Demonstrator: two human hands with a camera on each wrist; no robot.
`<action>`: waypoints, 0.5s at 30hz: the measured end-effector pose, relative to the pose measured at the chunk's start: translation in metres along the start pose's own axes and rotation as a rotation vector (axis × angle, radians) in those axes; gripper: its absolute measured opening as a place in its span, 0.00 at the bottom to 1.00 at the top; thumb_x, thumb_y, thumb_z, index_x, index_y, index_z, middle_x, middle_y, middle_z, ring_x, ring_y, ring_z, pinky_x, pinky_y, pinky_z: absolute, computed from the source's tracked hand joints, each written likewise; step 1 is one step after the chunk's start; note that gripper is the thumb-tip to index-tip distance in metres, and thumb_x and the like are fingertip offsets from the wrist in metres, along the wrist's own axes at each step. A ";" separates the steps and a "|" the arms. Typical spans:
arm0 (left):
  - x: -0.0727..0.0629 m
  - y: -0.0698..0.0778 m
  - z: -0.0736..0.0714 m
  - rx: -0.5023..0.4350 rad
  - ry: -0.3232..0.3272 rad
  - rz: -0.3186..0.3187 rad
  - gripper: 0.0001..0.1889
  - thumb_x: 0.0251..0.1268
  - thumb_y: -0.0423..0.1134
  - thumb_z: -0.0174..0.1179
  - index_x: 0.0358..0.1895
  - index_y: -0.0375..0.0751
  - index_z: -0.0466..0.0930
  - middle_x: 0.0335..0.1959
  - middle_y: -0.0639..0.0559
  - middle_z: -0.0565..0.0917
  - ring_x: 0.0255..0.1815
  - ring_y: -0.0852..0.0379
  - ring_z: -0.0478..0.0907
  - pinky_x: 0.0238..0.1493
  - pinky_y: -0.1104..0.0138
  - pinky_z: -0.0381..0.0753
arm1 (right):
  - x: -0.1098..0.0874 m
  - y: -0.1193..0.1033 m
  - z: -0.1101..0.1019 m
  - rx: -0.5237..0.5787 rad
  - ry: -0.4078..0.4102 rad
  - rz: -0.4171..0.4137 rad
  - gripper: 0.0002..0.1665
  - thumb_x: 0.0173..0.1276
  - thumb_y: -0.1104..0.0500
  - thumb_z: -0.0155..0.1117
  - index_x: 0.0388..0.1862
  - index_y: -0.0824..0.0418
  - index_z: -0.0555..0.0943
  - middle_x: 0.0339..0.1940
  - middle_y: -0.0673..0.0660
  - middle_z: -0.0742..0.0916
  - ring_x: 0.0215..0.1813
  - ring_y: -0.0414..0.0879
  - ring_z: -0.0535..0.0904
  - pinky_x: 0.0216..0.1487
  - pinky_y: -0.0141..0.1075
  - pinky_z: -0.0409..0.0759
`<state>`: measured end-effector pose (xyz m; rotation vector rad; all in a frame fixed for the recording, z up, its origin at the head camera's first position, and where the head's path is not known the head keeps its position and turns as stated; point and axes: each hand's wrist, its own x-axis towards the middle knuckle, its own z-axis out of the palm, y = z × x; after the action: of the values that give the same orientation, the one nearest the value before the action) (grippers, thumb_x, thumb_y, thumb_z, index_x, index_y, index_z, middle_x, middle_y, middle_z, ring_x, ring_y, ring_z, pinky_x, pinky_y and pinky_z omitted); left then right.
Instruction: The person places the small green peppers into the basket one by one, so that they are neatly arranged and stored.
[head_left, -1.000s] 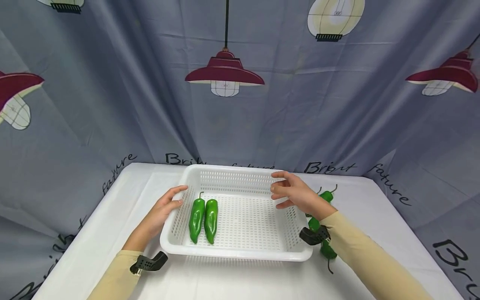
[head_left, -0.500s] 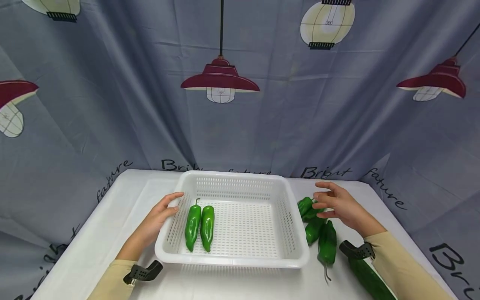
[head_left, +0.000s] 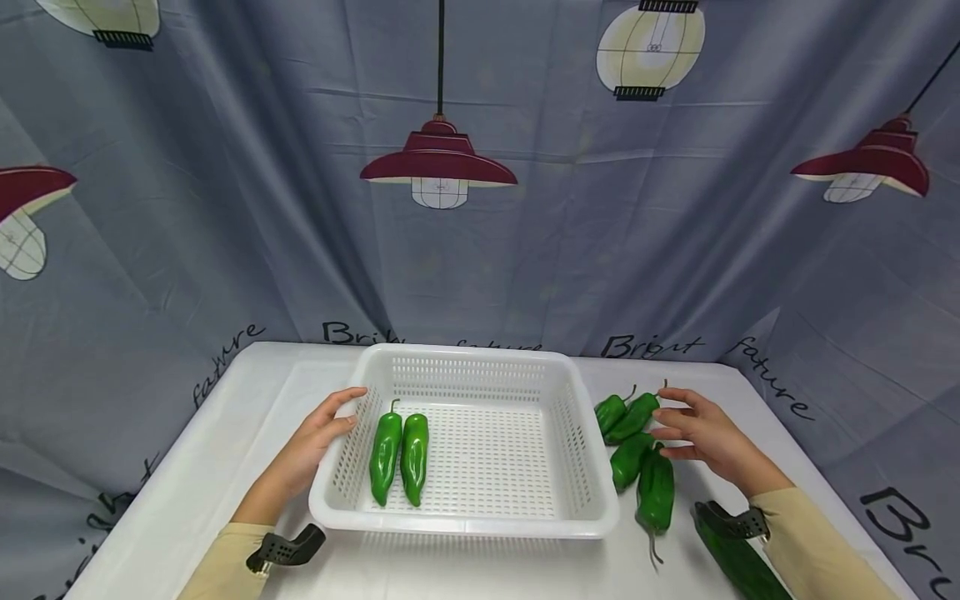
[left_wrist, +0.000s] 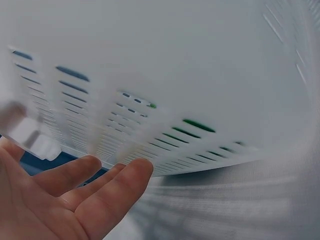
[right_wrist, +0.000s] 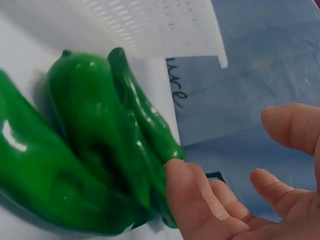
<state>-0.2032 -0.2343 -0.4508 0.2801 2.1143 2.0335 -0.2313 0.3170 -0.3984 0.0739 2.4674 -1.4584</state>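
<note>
Two glossy green peppers lie side by side in the left part of a white perforated plastic basket [head_left: 465, 525], a stemmed pepper [head_left: 385, 458] and another pepper [head_left: 414, 460]. My left hand [head_left: 311, 442] rests at the basket's left rim, fingers loosely extended; in the left wrist view its fingertips are right at the slotted outer wall. To the right of the basket, several more peppers [head_left: 656, 492] lie in a loose cluster. My right hand [head_left: 708, 437] is at their right side, fingers spread and thumb apart. In the right wrist view one fingertip overlaps the end of a slim pepper [right_wrist: 150, 115].
A long dark green vegetable [head_left: 738, 554] lies near the front right, partly under my right wrist. The white-covered table [head_left: 270, 375] ends against a grey-blue curtain [head_left: 300, 208] printed with lamps. Black straps circle both wrists.
My right hand has moved from over the basket's right side out to the peppers at the right, uncovering them. The left hand stays at the rim. The view has tilted slightly.
</note>
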 end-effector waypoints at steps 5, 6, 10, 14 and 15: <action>0.000 -0.002 0.000 -0.001 -0.006 0.015 0.26 0.82 0.40 0.43 0.77 0.37 0.51 0.79 0.28 0.52 0.59 0.47 0.78 0.50 0.57 0.87 | 0.001 0.010 -0.003 -0.005 0.012 0.026 0.45 0.81 0.52 0.52 0.82 0.71 0.43 0.75 0.80 0.60 0.59 0.57 0.84 0.49 0.41 0.89; 0.001 -0.003 0.000 -0.002 -0.008 0.018 0.26 0.82 0.39 0.43 0.77 0.37 0.51 0.79 0.28 0.52 0.59 0.47 0.78 0.50 0.57 0.86 | 0.001 0.013 -0.003 -0.006 0.013 0.030 0.45 0.82 0.51 0.52 0.82 0.71 0.43 0.76 0.80 0.60 0.60 0.58 0.84 0.49 0.42 0.89; 0.002 -0.004 0.000 -0.001 -0.015 0.025 0.26 0.83 0.39 0.42 0.77 0.36 0.51 0.79 0.27 0.52 0.58 0.47 0.78 0.50 0.57 0.87 | 0.000 0.023 -0.006 -0.017 0.026 0.055 0.45 0.81 0.50 0.52 0.81 0.71 0.43 0.76 0.82 0.60 0.60 0.58 0.83 0.51 0.43 0.89; 0.002 -0.004 -0.001 -0.005 -0.012 0.019 0.26 0.82 0.39 0.43 0.76 0.37 0.51 0.77 0.25 0.54 0.56 0.49 0.80 0.49 0.57 0.88 | -0.001 0.032 -0.008 -0.027 0.043 0.079 0.46 0.81 0.50 0.53 0.81 0.72 0.44 0.75 0.82 0.61 0.56 0.52 0.85 0.50 0.44 0.89; 0.002 -0.004 -0.001 -0.008 -0.011 0.019 0.26 0.82 0.39 0.43 0.76 0.37 0.52 0.77 0.25 0.55 0.55 0.49 0.81 0.48 0.56 0.88 | -0.002 0.034 -0.008 -0.026 0.047 0.082 0.45 0.81 0.50 0.53 0.81 0.72 0.44 0.75 0.82 0.61 0.55 0.50 0.85 0.50 0.43 0.89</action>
<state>-0.2050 -0.2353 -0.4546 0.3101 2.1046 2.0461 -0.2250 0.3410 -0.4231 0.2048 2.4884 -1.4064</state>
